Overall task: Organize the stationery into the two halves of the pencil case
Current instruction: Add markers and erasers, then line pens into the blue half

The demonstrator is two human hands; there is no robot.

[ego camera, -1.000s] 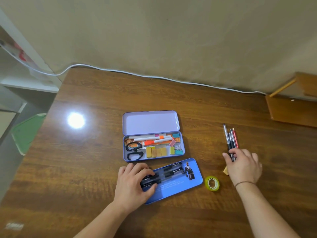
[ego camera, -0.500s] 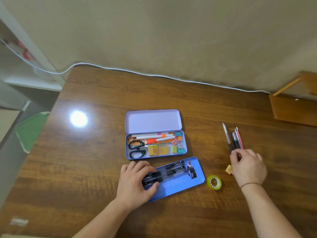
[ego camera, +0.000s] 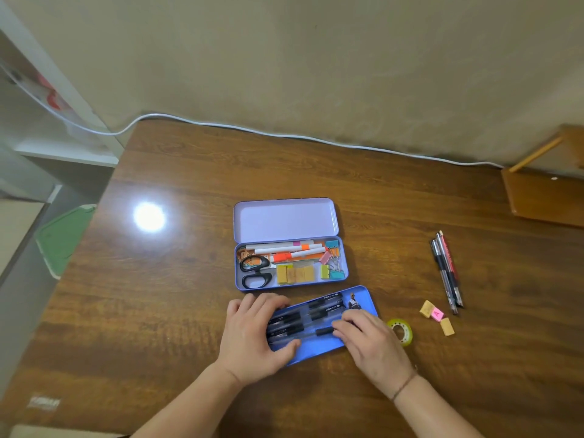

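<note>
A lilac tin case (ego camera: 286, 219) lies open mid-table, its lower half holding scissors (ego camera: 256, 271), markers, binder clips and erasers. In front of it sits a blue tray (ego camera: 316, 346) with several black pens (ego camera: 322, 306) lying lengthwise. My left hand (ego camera: 252, 336) clasps the tray's left end, fingers over the pen tips, thumb on the near rim. My right hand (ego camera: 373, 346) is at the tray's right part, fingertips pinching a black pen (ego camera: 325, 330) that lies in the tray. Loose pens (ego camera: 447, 273), three small erasers (ego camera: 437, 314) and a yellow-green tape roll (ego camera: 403, 330) lie to the right.
A white cable (ego camera: 284, 134) runs along the table's far edge by the wall. A wooden board (ego camera: 543, 197) sits at the far right corner. Off the table's left edge stands a green object (ego camera: 63, 235). A lamp glare (ego camera: 148, 216) shines on the wood.
My right hand left the loose pens at the right and came to the blue tray with a pen. The small erasers it covered now show. My left hand stayed on the tray.
</note>
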